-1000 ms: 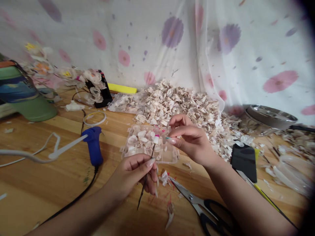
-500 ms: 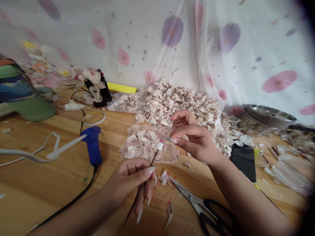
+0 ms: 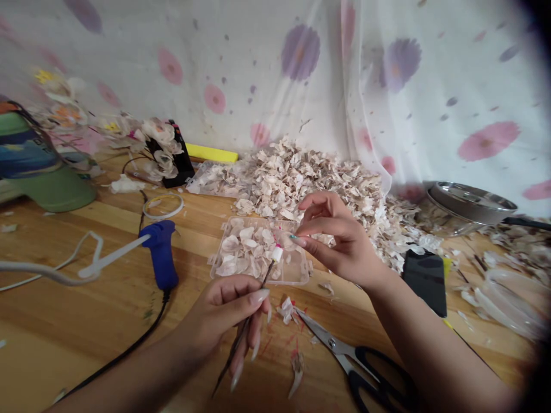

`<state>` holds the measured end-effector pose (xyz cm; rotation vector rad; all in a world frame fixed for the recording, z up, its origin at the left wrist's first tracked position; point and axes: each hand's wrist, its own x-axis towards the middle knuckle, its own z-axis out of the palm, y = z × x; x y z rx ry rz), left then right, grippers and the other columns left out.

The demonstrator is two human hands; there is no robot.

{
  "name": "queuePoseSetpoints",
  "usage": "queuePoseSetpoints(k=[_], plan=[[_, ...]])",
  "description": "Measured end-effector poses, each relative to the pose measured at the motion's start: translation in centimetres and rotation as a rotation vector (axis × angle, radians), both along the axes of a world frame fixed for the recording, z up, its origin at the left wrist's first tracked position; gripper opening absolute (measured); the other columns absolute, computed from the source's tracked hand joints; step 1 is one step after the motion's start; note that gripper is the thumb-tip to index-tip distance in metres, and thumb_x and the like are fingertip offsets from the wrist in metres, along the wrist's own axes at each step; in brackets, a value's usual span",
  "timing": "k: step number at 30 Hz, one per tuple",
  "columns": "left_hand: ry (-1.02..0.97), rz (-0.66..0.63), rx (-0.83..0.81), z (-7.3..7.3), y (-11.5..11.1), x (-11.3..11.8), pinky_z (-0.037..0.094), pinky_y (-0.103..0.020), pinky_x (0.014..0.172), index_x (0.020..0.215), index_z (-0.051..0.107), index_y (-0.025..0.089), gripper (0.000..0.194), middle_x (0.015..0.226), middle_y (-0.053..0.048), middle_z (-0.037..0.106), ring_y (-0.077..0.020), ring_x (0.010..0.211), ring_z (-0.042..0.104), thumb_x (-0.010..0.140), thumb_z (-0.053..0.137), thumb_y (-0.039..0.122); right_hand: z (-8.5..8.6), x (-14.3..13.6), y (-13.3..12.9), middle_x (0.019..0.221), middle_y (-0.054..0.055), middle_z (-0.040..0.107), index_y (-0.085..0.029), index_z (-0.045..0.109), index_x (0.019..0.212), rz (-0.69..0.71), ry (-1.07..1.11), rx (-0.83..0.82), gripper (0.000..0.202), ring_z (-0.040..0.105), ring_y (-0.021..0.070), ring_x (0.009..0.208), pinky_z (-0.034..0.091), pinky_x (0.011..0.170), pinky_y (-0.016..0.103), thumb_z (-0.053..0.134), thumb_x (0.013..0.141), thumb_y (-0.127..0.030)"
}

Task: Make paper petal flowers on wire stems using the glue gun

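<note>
My left hand (image 3: 235,310) is closed around a thin dark twig (image 3: 267,272), which slants up to the right between thumb and fingers. A small white piece with a bit of bright pink (image 3: 276,253) tops the twig. Thumb and forefinger of my right hand (image 3: 340,241) pinch a thin, pale petal (image 3: 283,238) just above that tip; whether the two touch I cannot tell. Beneath them lies a clear plastic box (image 3: 298,271) with loose petals (image 3: 244,244) in its left part. Open-bladed or closed, the scissors (image 3: 333,344) rest on the table below my right forearm.
A blue glue gun (image 3: 162,258) with its cord lies on the left. Behind the box rises a large heap of dry petals (image 3: 301,178). A black phone (image 3: 425,284) and a metal pan (image 3: 471,203) are on the right. Finished-looking flowers (image 3: 161,143) stand at back left.
The twig's white tip and my left hand have shifted slightly left. My right hand still pinches the petal, now held a little higher near the tip.
</note>
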<state>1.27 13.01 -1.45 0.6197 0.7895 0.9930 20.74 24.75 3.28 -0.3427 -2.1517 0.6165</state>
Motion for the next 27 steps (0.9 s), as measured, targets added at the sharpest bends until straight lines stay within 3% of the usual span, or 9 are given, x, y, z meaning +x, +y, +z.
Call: queuePoseSetpoints(k=[18,27], plan=[[-0.024,-0.026,0.005,0.18,-0.07,-0.12,0.040,-0.008,0.024,0.064,0.071,0.016,0.026,0.043,0.000,0.068,-0.0052,0.024,0.051,0.071,0.081,0.039,0.40,0.36,-0.24,0.116,0.008,0.048,-0.021,0.064,0.084,-0.039,-0.035,0.021,0.008,0.056,0.0160,0.085,0.051,0.080,0.038,0.063,0.085,-0.013],[-0.037,-0.026,0.013,0.03,-0.06,-0.14,0.042,-0.009,0.025,0.064,0.072,0.017,0.024,0.043,0.000,0.068,-0.0055,0.024,0.052,0.071,0.082,0.038,0.79,0.62,-0.12,0.119,0.009,0.046,-0.022,0.064,0.090,-0.111,-0.055,0.115,0.010,0.056,0.0195,0.094,0.052,0.084,0.041,0.066,0.083,-0.015]])
